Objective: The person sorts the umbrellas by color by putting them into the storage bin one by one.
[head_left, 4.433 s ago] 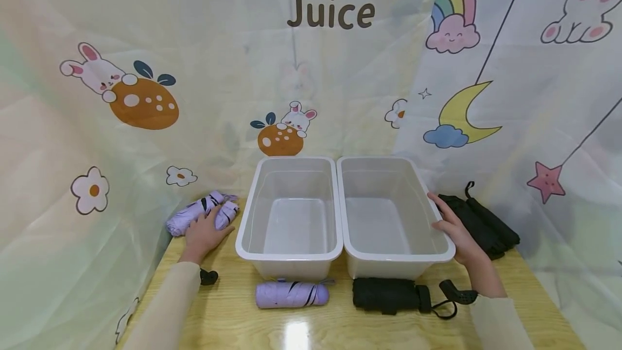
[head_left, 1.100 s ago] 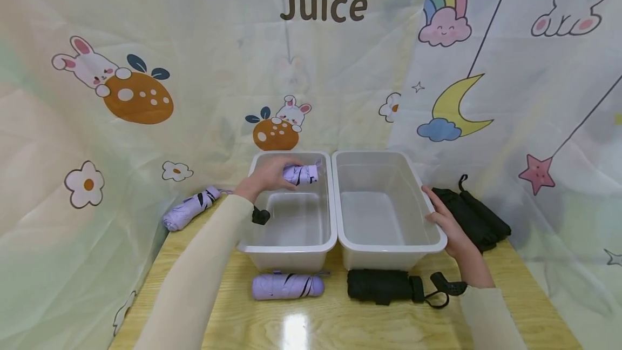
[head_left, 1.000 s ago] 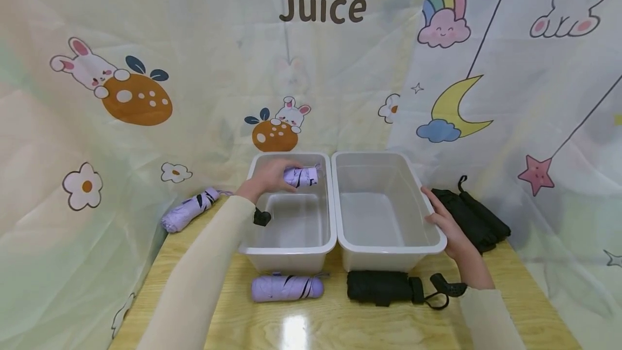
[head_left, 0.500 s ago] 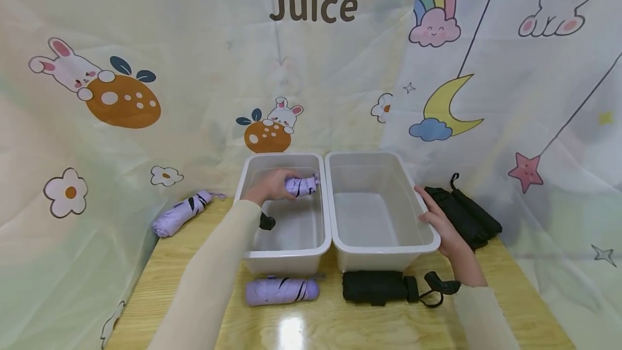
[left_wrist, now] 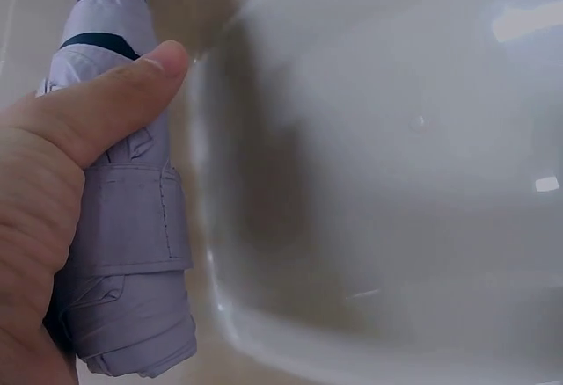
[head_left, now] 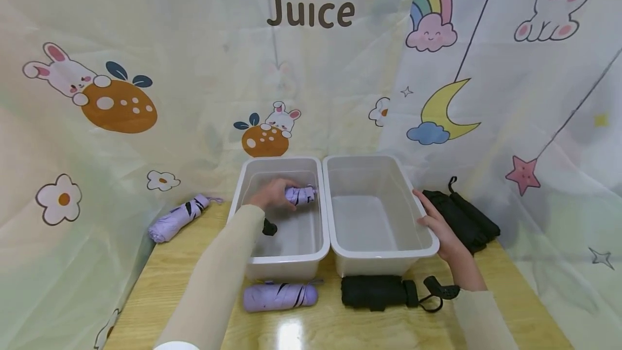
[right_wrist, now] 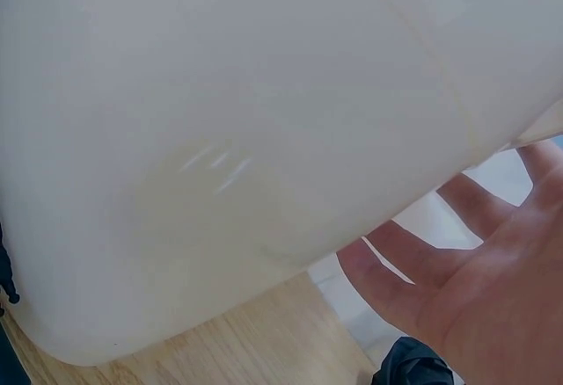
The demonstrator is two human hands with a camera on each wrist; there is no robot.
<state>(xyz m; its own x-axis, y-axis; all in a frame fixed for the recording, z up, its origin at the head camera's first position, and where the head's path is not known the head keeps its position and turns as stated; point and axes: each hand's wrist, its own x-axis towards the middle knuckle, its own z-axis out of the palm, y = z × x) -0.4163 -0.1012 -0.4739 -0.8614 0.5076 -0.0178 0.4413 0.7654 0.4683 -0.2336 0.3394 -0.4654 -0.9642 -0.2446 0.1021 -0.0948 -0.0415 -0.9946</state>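
Observation:
My left hand [head_left: 273, 194] grips a folded lilac umbrella [head_left: 300, 195] inside the left white bin [head_left: 286, 258], above its floor. In the left wrist view the thumb lies across the umbrella [left_wrist: 132, 218], over its dark-striped cloth near the closing strap; the other fingers are hidden. On the outer right side of the right white bin [head_left: 384, 254], my right hand [head_left: 444, 234] rests at the rim. The right wrist view shows the fingers of the right hand [right_wrist: 475, 271] spread and fairly straight along the bin's wall [right_wrist: 220, 139].
Another lilac umbrella [head_left: 178, 217] lies at the table's back left. One more lilac umbrella [head_left: 280, 297] and a black umbrella [head_left: 374, 291] lie in front of the bins. Black folded umbrellas [head_left: 461, 220] lie right of the right bin. A printed curtain [head_left: 204, 69] hangs behind the table [head_left: 233, 328].
My left hand took one lilac umbrella from the pair at the left, carried it over the left bin and lowered it inside. My right hand has stayed at the right bin's rim.

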